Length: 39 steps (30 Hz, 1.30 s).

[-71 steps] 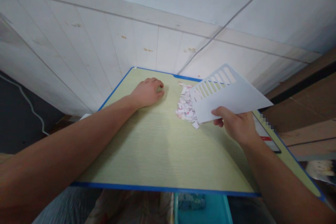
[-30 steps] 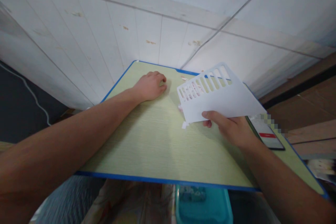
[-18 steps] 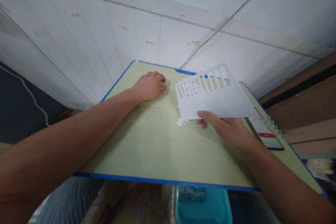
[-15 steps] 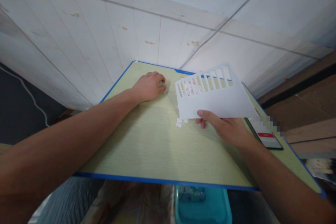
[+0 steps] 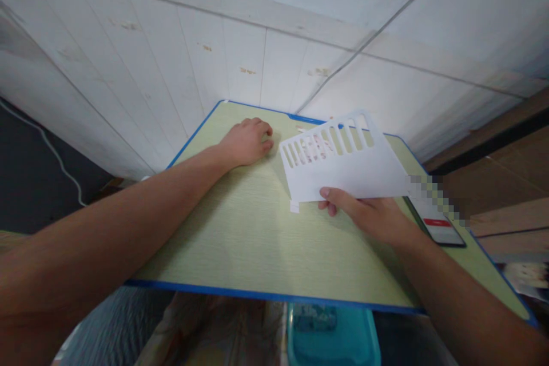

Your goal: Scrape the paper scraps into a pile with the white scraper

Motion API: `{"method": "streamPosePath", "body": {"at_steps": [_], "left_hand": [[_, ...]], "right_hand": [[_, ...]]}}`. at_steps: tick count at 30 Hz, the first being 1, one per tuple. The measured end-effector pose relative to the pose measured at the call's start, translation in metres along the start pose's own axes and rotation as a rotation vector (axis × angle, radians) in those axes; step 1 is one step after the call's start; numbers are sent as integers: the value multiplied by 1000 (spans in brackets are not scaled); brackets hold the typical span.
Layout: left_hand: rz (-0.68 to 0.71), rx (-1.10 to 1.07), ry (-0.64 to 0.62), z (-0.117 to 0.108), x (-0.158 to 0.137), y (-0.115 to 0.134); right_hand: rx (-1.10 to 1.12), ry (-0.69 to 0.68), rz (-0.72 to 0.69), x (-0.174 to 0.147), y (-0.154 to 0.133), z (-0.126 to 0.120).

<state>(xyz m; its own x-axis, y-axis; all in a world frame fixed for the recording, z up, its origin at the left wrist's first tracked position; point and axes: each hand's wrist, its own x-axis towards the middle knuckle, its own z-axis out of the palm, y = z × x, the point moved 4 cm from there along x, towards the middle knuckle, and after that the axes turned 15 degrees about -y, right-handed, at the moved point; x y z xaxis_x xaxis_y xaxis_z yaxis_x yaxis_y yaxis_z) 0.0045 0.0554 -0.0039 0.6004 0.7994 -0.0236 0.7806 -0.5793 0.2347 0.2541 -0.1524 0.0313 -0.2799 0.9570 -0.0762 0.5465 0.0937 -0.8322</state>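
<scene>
My right hand (image 5: 364,209) grips the near edge of a white sheet with a row of cut-out slots (image 5: 343,177), thumb on top and fingers beneath. The sheet is held tilted above the table, its slotted side facing away from me. Through the slots show small whitish pieces with reddish marks, too blurred to name. A small white paper piece (image 5: 294,206) appears at the sheet's near left corner. Left of the sheet, my left hand (image 5: 247,142) rests on the table, fingers loosely curled and thumb apart, holding nothing.
The pale green table (image 5: 231,240) has a blue rim and stands against a white panelled wall (image 5: 240,51). A phone (image 5: 444,233) lies at the right edge, partly behind my right hand and the sheet. Below the front edge is a turquoise bin (image 5: 351,337). A cable (image 5: 364,43) runs down the wall.
The slotted sheet has dipped slightly toward the table and shifted a little left. Fewer small white pieces show at its near left corner. My left hand stays in place.
</scene>
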Motion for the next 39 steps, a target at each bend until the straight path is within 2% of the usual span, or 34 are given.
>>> {"method": "streamPosePath", "body": {"at_steps": [4,9,14,17,23,27,36,39], "left_hand": [[14,-4,9,1,1,-2],[12,1,11,0,0,-2],[5,2,5,0,3,-2],[9,-7,20,0,4,-3],[9,-15,24,-1,4,-4],[6,-26,16,-2,5,-4],[4,-28,19,-2,4,-4],[-1,-30,15,-2,4,-3]], "right_hand": [[10,-35,16,-2,-1,0],[22,-70,-31,-3,-5,-4],[42,-138,-43,-1,-2,-16],[70,-260,-34,-1,-1,-20],[265,-623,64,-11,-1,-8],[303,-765,127,-20,1,-2],[362,-850,177,-23,9,-2],[387,-835,143,-22,6,-3]]}}
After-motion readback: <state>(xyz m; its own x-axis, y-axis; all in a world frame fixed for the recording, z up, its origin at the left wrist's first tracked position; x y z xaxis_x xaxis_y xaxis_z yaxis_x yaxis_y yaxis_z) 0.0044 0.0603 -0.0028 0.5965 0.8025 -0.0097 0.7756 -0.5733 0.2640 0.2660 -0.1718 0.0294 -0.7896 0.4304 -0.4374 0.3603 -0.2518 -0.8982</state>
